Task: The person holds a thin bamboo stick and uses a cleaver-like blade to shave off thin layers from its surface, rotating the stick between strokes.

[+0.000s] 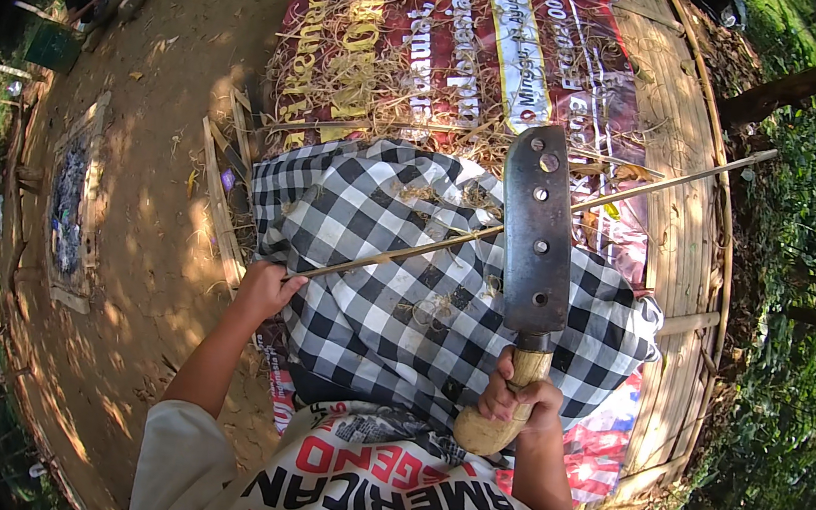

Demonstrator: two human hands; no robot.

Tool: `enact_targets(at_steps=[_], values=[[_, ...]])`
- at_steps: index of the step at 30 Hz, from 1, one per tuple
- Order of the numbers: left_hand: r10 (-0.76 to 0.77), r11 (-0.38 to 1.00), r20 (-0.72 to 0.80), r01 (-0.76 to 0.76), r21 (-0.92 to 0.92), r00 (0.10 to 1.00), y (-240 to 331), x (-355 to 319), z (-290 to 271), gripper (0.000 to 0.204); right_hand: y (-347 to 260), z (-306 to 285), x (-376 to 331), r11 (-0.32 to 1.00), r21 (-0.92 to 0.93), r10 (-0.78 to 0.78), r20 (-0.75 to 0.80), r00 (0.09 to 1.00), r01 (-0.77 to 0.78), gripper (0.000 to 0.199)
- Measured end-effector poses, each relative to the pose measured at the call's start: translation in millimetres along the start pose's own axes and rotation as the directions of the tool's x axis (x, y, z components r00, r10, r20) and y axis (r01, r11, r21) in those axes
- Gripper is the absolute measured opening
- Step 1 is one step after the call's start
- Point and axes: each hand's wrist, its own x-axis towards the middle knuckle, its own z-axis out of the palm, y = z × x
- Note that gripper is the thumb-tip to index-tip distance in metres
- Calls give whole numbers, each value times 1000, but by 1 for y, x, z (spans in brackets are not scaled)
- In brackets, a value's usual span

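Note:
My right hand is wrapped round the pale wooden handle of a broad cleaver-like knife. Its dark blade points away from me and has several round holes along it. In my left hand, closed in a pinch, is one end of a thin bamboo strip. The strip slants up to the right and passes behind the blade, reaching out past the cloth. A black-and-white checked cloth covers my lap, with a few curled shavings on it.
A dark red printed banner strewn with shavings lies ahead on a bamboo platform. Bare dirt ground stretches to the left, with a framed ash bed. Green plants grow along the right.

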Motion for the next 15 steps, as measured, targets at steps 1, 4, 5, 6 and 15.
enact_targets(at_steps=[1, 4, 5, 6, 15], values=[[-10, 1000, 1, 10, -1, 1000, 0, -1, 2, 56, 4, -1, 1, 999, -7, 53, -7, 999, -53, 35], [-31, 999, 9, 31, 10, 999, -1, -1, -1, 56, 24, -1, 11, 967, 53, 246, 38, 968, -248, 31], [-43, 999, 16, 43, 13, 999, 0, -2, -3, 57, 32, -3, 14, 951, 53, 300, 58, 952, -303, 32], [-56, 998, 23, 55, 17, 998, 2, -3, -5, 57, 30, -3, 14, 953, 44, 298, 63, 953, -301, 32], [-43, 999, -9, 43, 4, 999, -6, -3, 3, 57, 35, -12, 18, 952, 140, 246, 184, 952, -273, 36]])
